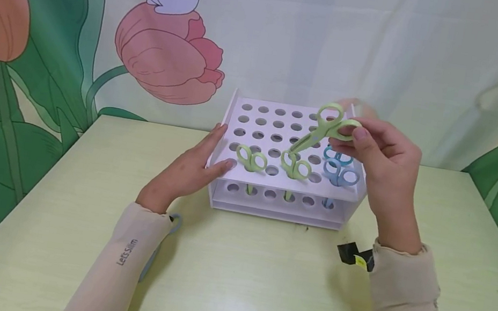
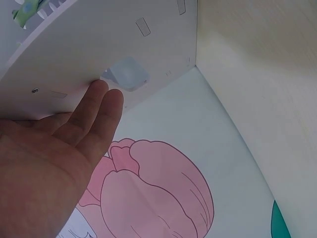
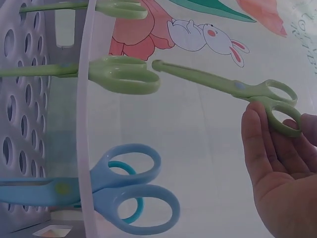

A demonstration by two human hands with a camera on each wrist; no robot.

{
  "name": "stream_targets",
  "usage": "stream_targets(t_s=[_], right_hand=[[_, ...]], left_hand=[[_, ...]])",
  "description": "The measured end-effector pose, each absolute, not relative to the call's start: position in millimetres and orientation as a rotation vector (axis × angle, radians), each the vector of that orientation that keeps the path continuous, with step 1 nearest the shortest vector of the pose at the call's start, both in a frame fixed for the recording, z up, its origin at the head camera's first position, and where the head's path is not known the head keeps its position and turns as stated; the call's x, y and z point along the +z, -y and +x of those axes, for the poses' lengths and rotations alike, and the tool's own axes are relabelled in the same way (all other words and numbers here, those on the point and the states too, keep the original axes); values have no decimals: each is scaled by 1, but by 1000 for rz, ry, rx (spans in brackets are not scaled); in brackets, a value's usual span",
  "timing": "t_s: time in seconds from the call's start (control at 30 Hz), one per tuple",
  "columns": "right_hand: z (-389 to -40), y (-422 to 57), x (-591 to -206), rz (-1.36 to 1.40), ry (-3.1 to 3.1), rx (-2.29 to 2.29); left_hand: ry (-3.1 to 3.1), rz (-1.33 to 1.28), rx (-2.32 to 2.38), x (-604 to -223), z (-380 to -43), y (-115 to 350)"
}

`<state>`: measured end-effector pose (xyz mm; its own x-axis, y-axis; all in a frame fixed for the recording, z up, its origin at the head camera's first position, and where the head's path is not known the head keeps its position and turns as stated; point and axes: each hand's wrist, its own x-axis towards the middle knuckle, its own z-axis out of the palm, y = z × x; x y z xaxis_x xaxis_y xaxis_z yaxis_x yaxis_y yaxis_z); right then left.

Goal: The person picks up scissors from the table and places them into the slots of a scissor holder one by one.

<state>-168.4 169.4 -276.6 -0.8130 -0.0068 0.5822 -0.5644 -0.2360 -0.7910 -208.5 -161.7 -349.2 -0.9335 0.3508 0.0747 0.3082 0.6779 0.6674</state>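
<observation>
My right hand (image 1: 383,152) pinches one handle loop of a pair of green scissors (image 1: 318,134), raised over a white rack (image 1: 284,183) with rows of round holes. Its tip points down toward the rack in the head view. The left hand (image 1: 185,170) rests against the rack's left side, thumb at the front edge of the top and fingers straight along the wall. Two more green scissors (image 1: 250,159) (image 3: 124,74) stand handles up in the front part of the rack. At the right end stand light blue scissors (image 3: 138,188), with a teal pair (image 1: 338,154) just behind.
A light blue pair of scissors (image 1: 155,255) lies on the table (image 1: 248,286), partly under the left sleeve. A black strap piece with a yellow label (image 1: 357,256) sits by the right cuff. Behind the rack hangs a cloth (image 1: 297,38) printed with flowers and a rabbit.
</observation>
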Motion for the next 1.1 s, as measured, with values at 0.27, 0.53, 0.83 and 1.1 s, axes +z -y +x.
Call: stream_targets(t_s=[0.27, 0.53, 0.83, 1.1], right_hand=[[-176, -165, -283, 600, 1720, 2026], [-185, -162, -294, 460, 1962, 1926], [-188, -151, -299, 329, 2276, 1561], [-197, -142, -307, 367, 2385, 1054]], left_hand=[[-2822, 565, 1102, -348, -208, 162], [-2819, 555, 1124, -350, -207, 163], [-2816, 539, 1097, -349, -208, 161], [-2821, 563, 1084, -348, -208, 161]])
